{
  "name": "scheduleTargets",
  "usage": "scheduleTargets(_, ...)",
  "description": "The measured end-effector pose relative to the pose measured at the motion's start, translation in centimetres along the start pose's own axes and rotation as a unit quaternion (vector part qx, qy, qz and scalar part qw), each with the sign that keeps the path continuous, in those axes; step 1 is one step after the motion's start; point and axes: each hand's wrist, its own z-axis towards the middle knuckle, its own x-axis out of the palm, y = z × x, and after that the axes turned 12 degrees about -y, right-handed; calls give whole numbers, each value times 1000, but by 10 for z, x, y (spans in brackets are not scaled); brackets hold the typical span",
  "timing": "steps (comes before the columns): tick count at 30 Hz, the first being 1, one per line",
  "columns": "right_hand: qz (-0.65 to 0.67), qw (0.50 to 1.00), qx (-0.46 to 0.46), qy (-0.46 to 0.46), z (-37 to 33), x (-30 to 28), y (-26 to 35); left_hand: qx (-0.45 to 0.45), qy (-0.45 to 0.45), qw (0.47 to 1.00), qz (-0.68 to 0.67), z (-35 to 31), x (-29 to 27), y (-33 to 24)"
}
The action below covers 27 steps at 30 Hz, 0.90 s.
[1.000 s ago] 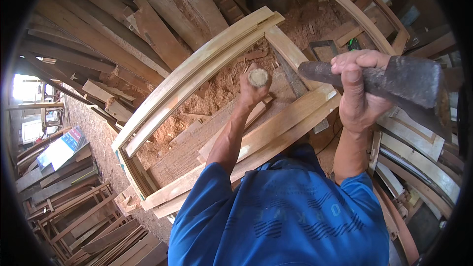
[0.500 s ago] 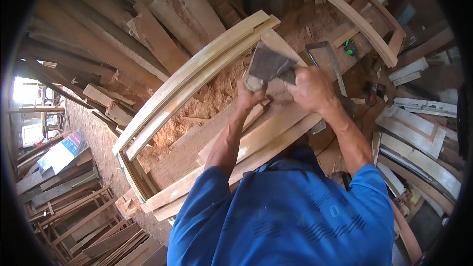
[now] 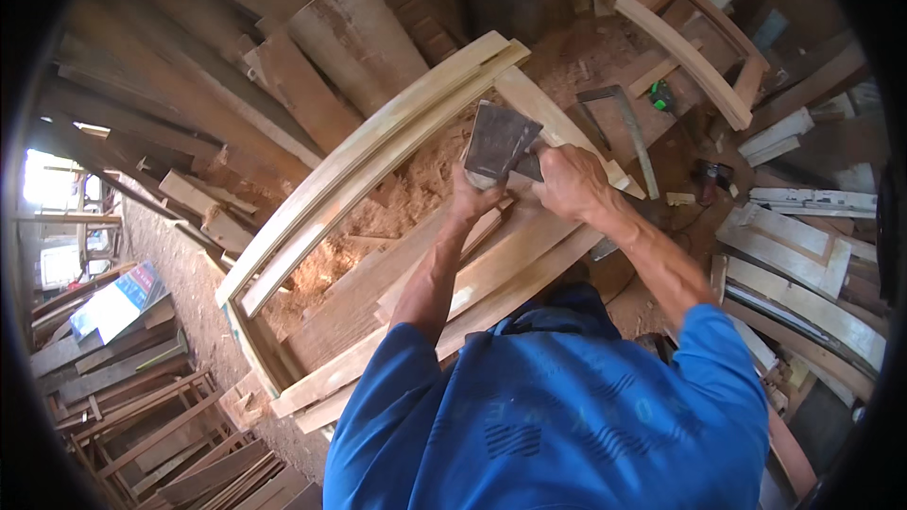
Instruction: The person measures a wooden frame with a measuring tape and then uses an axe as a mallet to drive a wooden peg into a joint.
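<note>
Both hands are raised over a curved wooden frame (image 3: 373, 168), gripping a dark, flat, wedge-shaped piece (image 3: 499, 140) whose exact kind I cannot make out. My left hand (image 3: 477, 196) is closed around its lower end, where a pale rounded part shows between the fingers. At its right side, my right hand (image 3: 573, 181) is closed on a narrower dark part. The frame has long pale bowed rails on the far side and more curved boards (image 3: 510, 264) close to my body. Wood shavings (image 3: 331, 269) lie between them.
A smaller curved frame (image 3: 680, 57) lies at the far right, near a green-and-black tape measure (image 3: 660, 95) and a metal square (image 3: 635, 127). Stacked curved boards (image 3: 803, 307) crowd the right. Planks (image 3: 354, 42) lean at the back. Wooden strips (image 3: 151, 434) lie at lower left.
My hands have come down and slightly left with the dark piece, which has turned a little more upright. My right hand has drawn closer to the left.
</note>
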Motion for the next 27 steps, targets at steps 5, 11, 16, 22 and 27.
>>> scheduleTargets(5, 273, 918, -79, -278, 8, -49, 7, -26, 3, 998, 59, -8, -7, 9)
scheduleTargets(11, 126, 884, -81, -442, 3, -127, 31, -32, -7, 998, 54, -9, -10, -2)
scheduleTargets(16, 11, 1000, 0, -14, -12, 13, -8, 89, -42, 995, -1, -4, 3, -21)
scheduleTargets(22, 241, 932, -86, -256, 0, -73, 16, -27, 5, 996, 82, -13, -16, -5)
scheduleTargets(27, 60, 917, -207, -334, -4, -111, 11, -70, 12, 996, 59, -16, -10, -8)
